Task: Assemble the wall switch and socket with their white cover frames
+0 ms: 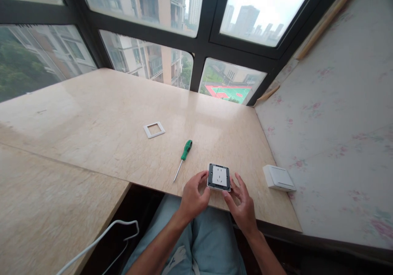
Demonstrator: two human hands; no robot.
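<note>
A wall socket (pixel 219 176) with a white face and a dark grey mounting frame sits near the front edge of the stone sill, its holes facing up. My left hand (pixel 195 194) grips its left side, thumb at the lower corner. On the opposite side, my right hand (pixel 242 203) has its thumb at the front corner and its fingers curled against the right side. Just left of the socket lies a screwdriver (pixel 186 150) with a green handle, its tip toward me. Farther back, a white rectangular cover frame (pixel 154 130) rests flat.
A white switch on a box (pixel 278 178) stands by the papered wall (pixel 331 144) at right. Dark-framed windows (pixel 202 46) border the back of the sill (pixel 92 115). A white cable (pixel 101 236) hangs at the lower left, by the sill's cut-out edge.
</note>
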